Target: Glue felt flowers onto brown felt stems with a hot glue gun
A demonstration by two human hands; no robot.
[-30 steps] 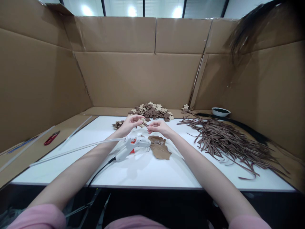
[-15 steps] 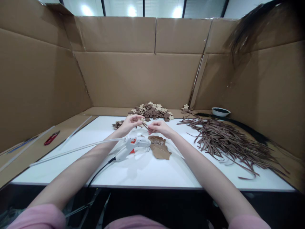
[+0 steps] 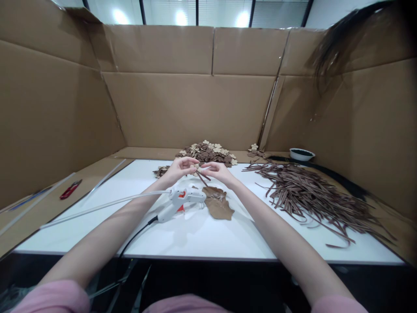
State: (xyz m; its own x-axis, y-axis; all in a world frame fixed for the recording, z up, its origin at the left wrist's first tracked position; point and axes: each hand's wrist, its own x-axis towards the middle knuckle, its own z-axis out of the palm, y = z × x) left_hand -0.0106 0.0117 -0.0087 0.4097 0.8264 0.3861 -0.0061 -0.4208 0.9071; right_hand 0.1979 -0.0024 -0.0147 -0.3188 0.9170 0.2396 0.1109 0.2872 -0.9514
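Note:
My left hand (image 3: 178, 168) and my right hand (image 3: 219, 171) meet above the white table (image 3: 228, 234), fingertips close together. Between them they pinch a small piece with thin brown strips (image 3: 202, 176) that hang down from the fingers toward the right. Just below the hands lies a white hot glue gun (image 3: 181, 201) with an orange trigger, nozzle pointing right. Beside its nozzle rests a flat brown leaf-shaped piece (image 3: 218, 203).
A heap of long brown strips (image 3: 309, 195) covers the table's right side. A pile of brown and cream cut-outs (image 3: 206, 153) lies at the back. A white bowl (image 3: 302, 154) stands far right. Red snips (image 3: 70, 189) lie at left. Cardboard walls (image 3: 189, 108) surround the table.
Both hands have risen slightly and moved closer together; the brown strips now hang out visibly below the fingers. The glue gun and leaf-shaped piece stay put.

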